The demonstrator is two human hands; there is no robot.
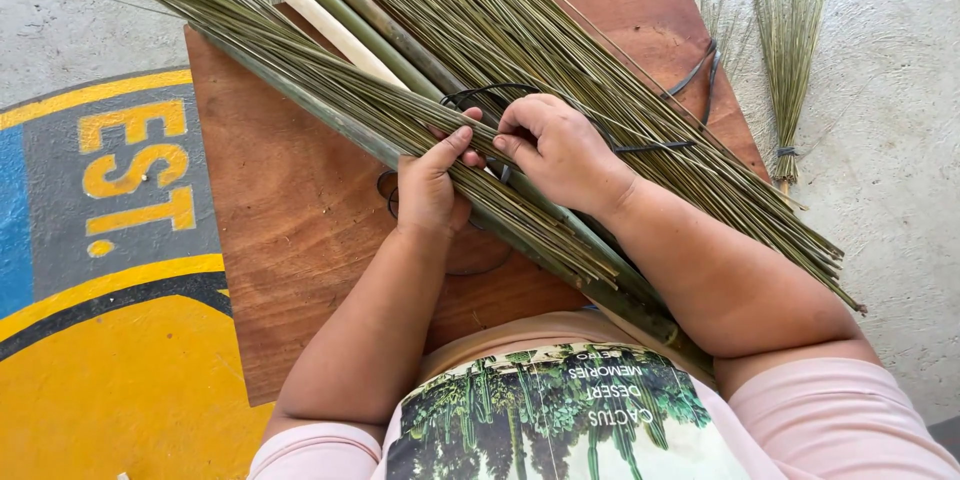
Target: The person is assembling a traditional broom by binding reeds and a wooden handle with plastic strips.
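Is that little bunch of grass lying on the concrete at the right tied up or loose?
Tied. A dark band wraps the small grass bundle near its narrow end, and the stalks fan out above it.

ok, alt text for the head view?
Seen from above, a left hand and right hand grip a bundle of thin green stalks with dark wire, over a wooden board on concrete floor.

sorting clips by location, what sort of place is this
Probably an informal craft spot for broom making, set on a concrete floor with painted markings. A brown wooden board serves as work surface; both hands bind long green stalks with dark wire, and a small tied bundle lies aside.
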